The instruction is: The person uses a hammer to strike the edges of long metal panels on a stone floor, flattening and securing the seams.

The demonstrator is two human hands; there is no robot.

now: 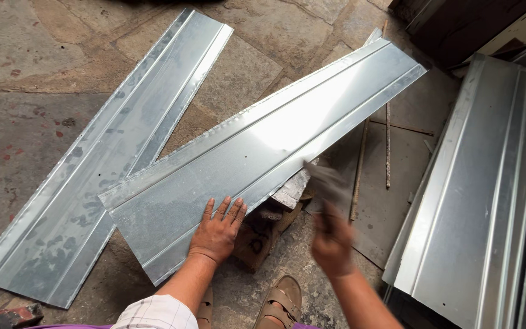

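1. Rough, stained stone paving (25,122) forms the working ground, and galvanised steel strips are laid out on it at different angles.

2. One ribbed galvanised sheet (257,146) is propped across a battered metal block (290,192), apparently so that its folded near edge is backed by something solid while it is struck.

3. The left hand (217,231) is pressed flat on the sheet, fingers spread and not closed round anything; the sheet is thereby pinned down, seemingly so that it cannot bounce or slide.

4. The right hand (331,244) is closed round the handle of a hammer-like tool (327,180), whose head is blurred by motion. The tool's head is seen just above and ahead of the grip, close to the sheet's edge over the block; its exact kind cannot be made out.

5. The block lies between the two hands, immediately to the right of the flat left palm, and it appears to rest on a rusty base.

6. A second sheet (111,158) of the same profile lies flat on the paving, well to the left of the pinning hand and apart from the worked one.

7. More profiled sheets are stacked (482,183) to the right of the gripping hand, leaning in a pile.

8. Thin rusty rods (388,146) lie on the ground beyond the tool.

9. Brown sandals (282,301) are seen below the hands, planted near the block.
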